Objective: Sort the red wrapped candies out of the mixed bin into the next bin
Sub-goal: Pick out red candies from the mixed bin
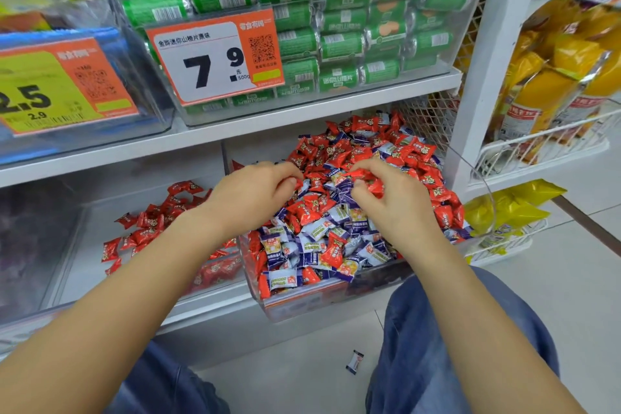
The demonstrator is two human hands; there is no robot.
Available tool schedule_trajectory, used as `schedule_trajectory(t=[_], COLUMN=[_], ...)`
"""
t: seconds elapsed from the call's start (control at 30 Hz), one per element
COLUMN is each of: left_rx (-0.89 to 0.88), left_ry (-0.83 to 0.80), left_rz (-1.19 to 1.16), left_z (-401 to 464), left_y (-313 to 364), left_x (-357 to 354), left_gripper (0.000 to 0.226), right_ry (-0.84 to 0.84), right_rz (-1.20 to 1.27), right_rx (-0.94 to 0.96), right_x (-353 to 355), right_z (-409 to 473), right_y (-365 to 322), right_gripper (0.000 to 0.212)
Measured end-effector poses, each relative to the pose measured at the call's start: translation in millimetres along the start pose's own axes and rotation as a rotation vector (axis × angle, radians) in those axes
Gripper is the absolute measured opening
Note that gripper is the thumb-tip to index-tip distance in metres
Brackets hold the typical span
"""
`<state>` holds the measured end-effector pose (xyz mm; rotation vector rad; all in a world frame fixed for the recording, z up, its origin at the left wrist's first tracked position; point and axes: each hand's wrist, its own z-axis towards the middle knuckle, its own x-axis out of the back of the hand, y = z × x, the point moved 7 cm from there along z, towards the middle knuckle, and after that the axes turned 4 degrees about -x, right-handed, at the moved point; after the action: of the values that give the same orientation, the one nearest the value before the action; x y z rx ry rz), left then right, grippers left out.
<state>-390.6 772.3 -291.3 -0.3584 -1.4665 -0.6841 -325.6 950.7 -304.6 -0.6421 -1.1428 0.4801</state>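
I see my blue jeans (437, 346) closest. My left hand (248, 193) pinches a red candy (297, 184) over the mixed bin (302, 306); my right hand (389, 198) grasps more red candies (371, 183). The next bin (77, 245), on the left, contains red ones only.
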Motion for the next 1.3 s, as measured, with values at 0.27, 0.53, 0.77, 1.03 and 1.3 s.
schedule_trajectory(t=[0.27,0.53,0.77,1.03,1.3], left_rx=[-0.015,-0.007,-0.012,0.032,0.021], left_ry=[-0.108,-0.343,-0.159,0.067,0.349], left_rz=[0.183,0.201,0.216,0.149,0.031], left_z=[5.7,25.5,22.8,3.1,-31.5], left_y=[26.5,23.4,29.4,24.8,19.0], left_x=[-38.8,-53.5,-46.1,-17.0,34.3], left_gripper=[0.053,0.058,0.031,0.017,0.013], right_ry=[-0.021,-0.073,-0.255,-0.551,-0.291], right_rz=[-0.081,-0.127,0.145,-0.096,-0.389], right_rx=[-0.021,-0.066,-0.057,0.007,0.109], right_x=[-8.8,-13.6,-16.4,-28.7,-38.0], right_z=[-2.2,-2.9,-14.5,-31.3,-19.2], right_y=[0.9,8.7,1.7,-6.0,-9.0], right_gripper=[0.028,0.019,0.014,0.043,0.034])
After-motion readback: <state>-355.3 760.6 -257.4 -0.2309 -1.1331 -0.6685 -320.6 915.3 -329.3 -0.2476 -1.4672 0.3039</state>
